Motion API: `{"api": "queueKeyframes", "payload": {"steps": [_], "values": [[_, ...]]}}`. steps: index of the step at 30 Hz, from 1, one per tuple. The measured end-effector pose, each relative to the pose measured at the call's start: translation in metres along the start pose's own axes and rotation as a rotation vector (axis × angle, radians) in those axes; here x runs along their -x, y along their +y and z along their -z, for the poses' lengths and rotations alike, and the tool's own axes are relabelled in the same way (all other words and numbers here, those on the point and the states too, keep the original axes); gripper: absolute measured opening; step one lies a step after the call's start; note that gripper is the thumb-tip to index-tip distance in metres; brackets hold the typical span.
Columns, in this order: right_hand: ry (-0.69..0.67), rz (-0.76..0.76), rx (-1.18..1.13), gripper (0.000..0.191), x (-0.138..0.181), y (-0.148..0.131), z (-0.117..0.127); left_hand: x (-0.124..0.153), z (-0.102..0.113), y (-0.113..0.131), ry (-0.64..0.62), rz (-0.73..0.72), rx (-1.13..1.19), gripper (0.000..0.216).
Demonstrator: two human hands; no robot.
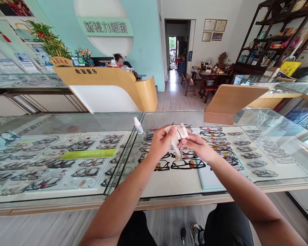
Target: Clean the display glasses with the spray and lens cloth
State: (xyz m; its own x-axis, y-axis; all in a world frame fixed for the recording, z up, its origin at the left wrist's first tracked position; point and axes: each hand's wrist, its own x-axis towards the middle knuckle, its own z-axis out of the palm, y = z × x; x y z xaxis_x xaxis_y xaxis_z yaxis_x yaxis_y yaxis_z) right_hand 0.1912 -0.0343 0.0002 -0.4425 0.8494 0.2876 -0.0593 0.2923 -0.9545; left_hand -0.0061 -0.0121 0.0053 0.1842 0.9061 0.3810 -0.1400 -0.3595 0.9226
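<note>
Both of my hands are raised over a glass display counter (66,119) full of spectacle frames. My left hand (161,140) is closed around a beige cloth (179,136), which is bunched between the fingers and hangs down a little. My right hand (198,145) pinches the same cloth from the right side. Whether anything is wrapped inside the cloth is hidden. A small white dropper bottle (138,125) stands upright on the glass just left of my left hand.
A wooden block stand (228,102) sits on the counter at the right. Behind is a curved yellow reception desk (105,85) with a person seated at it. A corridor, a wooden table and dark shelves lie beyond.
</note>
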Motion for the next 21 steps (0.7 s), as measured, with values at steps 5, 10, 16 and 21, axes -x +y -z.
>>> {"api": "queueKeyframes", "payload": {"steps": [5,10,16,21], "values": [[0.039,-0.066,-0.064,0.039,0.002,-0.001,0.009,-0.007,0.020,-0.001,-0.248,0.116,0.058,0.052],[0.099,-0.093,-0.086,0.042,0.002,0.000,0.010,-0.007,0.018,0.003,-0.261,0.115,0.074,0.048],[0.026,-0.090,-0.137,0.044,0.000,0.006,-0.001,-0.001,-0.001,0.004,-0.084,0.055,0.093,0.045],[-0.014,-0.087,-0.171,0.042,0.000,0.012,-0.008,0.004,-0.006,0.003,0.027,-0.002,0.012,0.055]]}}
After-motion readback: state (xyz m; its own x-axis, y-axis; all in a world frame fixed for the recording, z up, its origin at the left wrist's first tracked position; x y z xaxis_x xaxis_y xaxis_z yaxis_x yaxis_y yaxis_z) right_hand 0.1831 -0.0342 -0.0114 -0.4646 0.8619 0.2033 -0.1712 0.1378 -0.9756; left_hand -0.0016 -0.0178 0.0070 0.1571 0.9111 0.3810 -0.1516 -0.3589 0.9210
